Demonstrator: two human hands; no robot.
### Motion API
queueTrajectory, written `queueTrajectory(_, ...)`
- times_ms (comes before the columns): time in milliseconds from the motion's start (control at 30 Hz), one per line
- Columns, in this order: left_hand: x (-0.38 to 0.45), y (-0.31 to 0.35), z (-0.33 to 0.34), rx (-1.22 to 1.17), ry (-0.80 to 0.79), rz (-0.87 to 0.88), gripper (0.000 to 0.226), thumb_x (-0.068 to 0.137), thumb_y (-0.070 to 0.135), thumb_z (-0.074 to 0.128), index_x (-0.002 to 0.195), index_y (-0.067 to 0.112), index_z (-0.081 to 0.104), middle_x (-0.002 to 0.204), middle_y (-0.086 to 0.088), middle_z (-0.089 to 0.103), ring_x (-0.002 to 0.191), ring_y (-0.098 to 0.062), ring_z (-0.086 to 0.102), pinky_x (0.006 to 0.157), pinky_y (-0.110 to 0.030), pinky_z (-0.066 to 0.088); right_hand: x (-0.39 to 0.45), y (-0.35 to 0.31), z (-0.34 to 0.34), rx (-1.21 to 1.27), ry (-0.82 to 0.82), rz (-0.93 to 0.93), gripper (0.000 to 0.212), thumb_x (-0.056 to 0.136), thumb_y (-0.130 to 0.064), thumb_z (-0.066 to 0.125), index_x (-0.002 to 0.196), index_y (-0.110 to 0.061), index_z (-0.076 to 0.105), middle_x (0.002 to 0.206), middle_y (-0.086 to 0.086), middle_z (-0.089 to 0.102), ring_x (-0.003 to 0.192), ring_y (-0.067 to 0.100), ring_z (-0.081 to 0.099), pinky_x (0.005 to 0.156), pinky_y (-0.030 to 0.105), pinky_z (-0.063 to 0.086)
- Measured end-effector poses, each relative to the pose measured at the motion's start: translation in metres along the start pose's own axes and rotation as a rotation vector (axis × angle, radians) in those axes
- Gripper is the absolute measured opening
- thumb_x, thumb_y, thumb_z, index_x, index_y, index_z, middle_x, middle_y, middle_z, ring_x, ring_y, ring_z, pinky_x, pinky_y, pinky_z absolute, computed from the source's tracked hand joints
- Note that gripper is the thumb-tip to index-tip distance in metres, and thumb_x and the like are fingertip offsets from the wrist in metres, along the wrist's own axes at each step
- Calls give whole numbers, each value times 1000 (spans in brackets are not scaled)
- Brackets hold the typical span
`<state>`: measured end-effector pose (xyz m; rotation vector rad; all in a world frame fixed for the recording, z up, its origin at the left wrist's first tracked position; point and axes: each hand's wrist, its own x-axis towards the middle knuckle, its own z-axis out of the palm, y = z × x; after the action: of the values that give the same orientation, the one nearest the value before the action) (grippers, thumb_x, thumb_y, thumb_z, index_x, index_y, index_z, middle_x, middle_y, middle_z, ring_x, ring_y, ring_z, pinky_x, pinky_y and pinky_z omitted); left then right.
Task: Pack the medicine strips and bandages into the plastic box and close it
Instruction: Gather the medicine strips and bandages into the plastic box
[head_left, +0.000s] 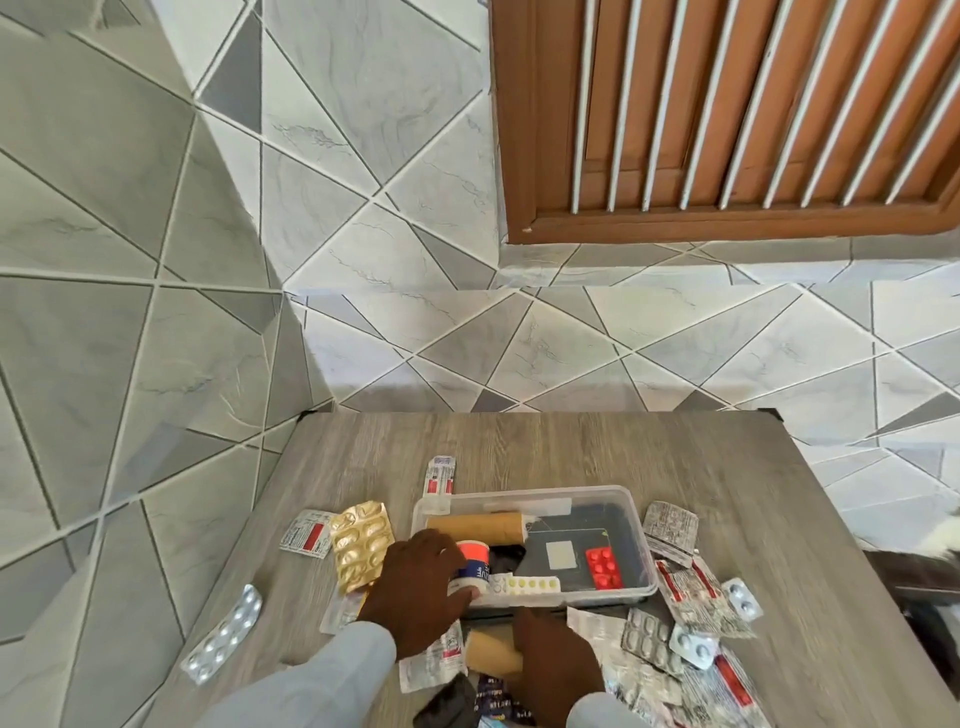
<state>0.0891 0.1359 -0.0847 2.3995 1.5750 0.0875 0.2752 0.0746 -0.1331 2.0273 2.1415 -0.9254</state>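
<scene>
Plastic box (636, 519) open on wooden table (519, 447), holding bandage roll (475, 522) and red strip (604, 567); left hand (415, 592) grips white bottle (471, 566) inside, right hand (553, 660) curls over second roll (491, 652) outside.
</scene>
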Motion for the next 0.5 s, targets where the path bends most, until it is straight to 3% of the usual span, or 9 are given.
queueTrajectory(67, 2, 1, -3, 0, 1, -29, 63, 76, 65, 25, 120, 31, 54, 128, 7, 52, 126, -16, 42, 105, -35, 31, -2, -4, -5, 71, -31, -37, 43, 78, -34, 60, 116, -24, 43, 116, 0, 53, 117, 27, 50, 80, 34, 38)
queueTrajectory(167, 6, -2, -6, -68, 75, -83, 52, 79, 63, 28, 107, 33, 58, 112, 12, 58, 112, -14, 51, 95, -32, 36, -8, -12, -19, 244, -48, -120, 27, 71, -37, 58, 85, -36, 35, 86, -11, 49, 89, 20, 55, 73, 34, 41)
queueTrajectory(267, 10, -7, -12, -141, 116, -165, 52, 79, 64, 27, 106, 34, 60, 111, 14, 59, 110, -11, 51, 96, -31, 36, -14, -18, -42, 409, 156, -174, 25, 69, -40, 57, 75, -35, 34, 68, -9, 48, 65, 9, 46, 60, 28, 37)
queueTrajectory(367, 13, -9, -17, -218, 160, -227, 27, 89, 50, 45, 104, 34, 60, 110, 14, 60, 107, -10, 52, 98, -31, 38, -2, -16, -67, 483, 408, -106, 27, 73, -40, 61, 74, -30, 36, 63, -7, 49, 60, 9, 47, 55, 27, 35)
queueTrajectory(500, 13, -4, -18, -280, 187, -257, 20, 93, 43, 48, 105, 32, 59, 110, 16, 57, 108, -8, 50, 98, -29, 34, 28, -12, -77, 465, 360, 66, 25, 78, -43, 59, 79, -29, 39, 75, -3, 59, 72, 20, 60, 65, 36, 51)
